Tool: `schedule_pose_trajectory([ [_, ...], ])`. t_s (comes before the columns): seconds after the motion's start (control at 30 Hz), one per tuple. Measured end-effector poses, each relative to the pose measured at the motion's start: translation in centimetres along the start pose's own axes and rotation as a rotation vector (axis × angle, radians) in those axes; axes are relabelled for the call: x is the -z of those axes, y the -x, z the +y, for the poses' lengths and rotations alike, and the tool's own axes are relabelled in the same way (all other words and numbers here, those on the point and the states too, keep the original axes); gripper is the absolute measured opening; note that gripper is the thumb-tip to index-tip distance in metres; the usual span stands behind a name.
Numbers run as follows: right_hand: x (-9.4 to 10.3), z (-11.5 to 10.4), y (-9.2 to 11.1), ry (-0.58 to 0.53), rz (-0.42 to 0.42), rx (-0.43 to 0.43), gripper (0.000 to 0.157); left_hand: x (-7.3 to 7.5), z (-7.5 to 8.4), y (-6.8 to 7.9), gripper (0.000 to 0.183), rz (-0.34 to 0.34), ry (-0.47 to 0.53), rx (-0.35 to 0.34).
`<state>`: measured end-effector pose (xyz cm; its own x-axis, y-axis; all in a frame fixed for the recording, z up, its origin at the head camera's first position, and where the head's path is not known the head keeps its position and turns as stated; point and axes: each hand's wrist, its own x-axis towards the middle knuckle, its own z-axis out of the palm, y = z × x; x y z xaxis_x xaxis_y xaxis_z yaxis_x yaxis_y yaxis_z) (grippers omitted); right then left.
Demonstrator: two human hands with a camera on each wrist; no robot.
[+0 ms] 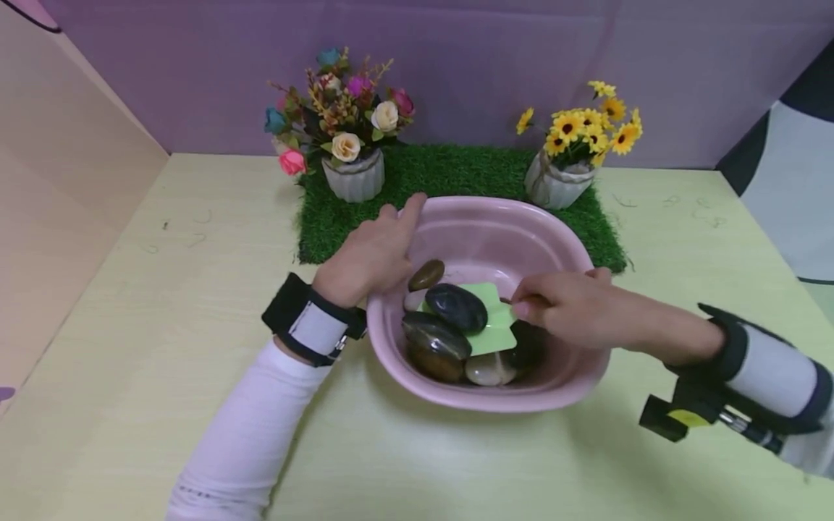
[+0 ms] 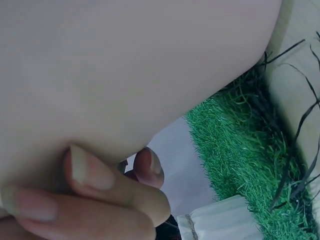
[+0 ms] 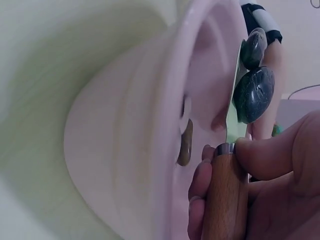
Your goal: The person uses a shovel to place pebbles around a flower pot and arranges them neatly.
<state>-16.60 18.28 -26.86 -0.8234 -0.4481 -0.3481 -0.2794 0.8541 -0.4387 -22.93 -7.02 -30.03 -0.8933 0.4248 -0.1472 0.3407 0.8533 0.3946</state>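
A pink plastic basin (image 1: pixel 482 398) holds several smooth stones, among them a brown one (image 1: pixel 426 275) and a pale one (image 1: pixel 490 369). My left hand (image 1: pixel 371 253) grips the basin's left rim, its fingers curled against the wall in the left wrist view. With my right hand (image 1: pixel 573 307) I hold a small shovel by its wooden handle (image 3: pixel 226 200), thumb near the metal collar. Its flat green blade (image 1: pixel 495 325) is inside the basin. A large dark stone (image 3: pixel 255 95) lies on the blade, and a smaller dark stone (image 3: pixel 254 48) is at its far end.
Behind the basin lies a green artificial grass mat (image 1: pixel 449 174). On it stand a pot of mixed flowers (image 1: pixel 355 177) at left and a pot of yellow flowers (image 1: pixel 560 181) at right. A purple backdrop (image 1: pixel 469 79) rises behind the pale table (image 1: pixel 130 347).
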Motion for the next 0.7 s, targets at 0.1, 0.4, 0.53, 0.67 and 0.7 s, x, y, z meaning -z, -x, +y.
schedule_pose_trajectory([
  [0.1, 0.5, 0.0, 0.0, 0.020, 0.020, -0.024, 0.020, 0.0, -0.1, 0.0, 0.077, 0.003, 0.002, -0.006],
  [0.4, 2.3, 0.2, -0.1, 0.002, 0.044, -0.074, 0.022, 0.0, -0.2, 0.1, 0.077, 0.007, -0.006, -0.006],
  [0.53, 3.0, 0.5, -0.3, 0.036, 0.063, -0.102, 0.026, 0.1, -0.2, 0.1, 0.077, 0.013, -0.005, -0.013],
  [0.67, 3.6, 0.7, -0.5, 0.056, 0.074, -0.135, 0.029, 0.0, -0.2, 0.0, 0.081, 0.005, 0.001, -0.011],
  [0.7, 3.8, 0.8, -0.5, 0.060, 0.076, -0.140, 0.030, 0.0, -0.1, 0.0, 0.081, 0.001, 0.002, -0.009],
])
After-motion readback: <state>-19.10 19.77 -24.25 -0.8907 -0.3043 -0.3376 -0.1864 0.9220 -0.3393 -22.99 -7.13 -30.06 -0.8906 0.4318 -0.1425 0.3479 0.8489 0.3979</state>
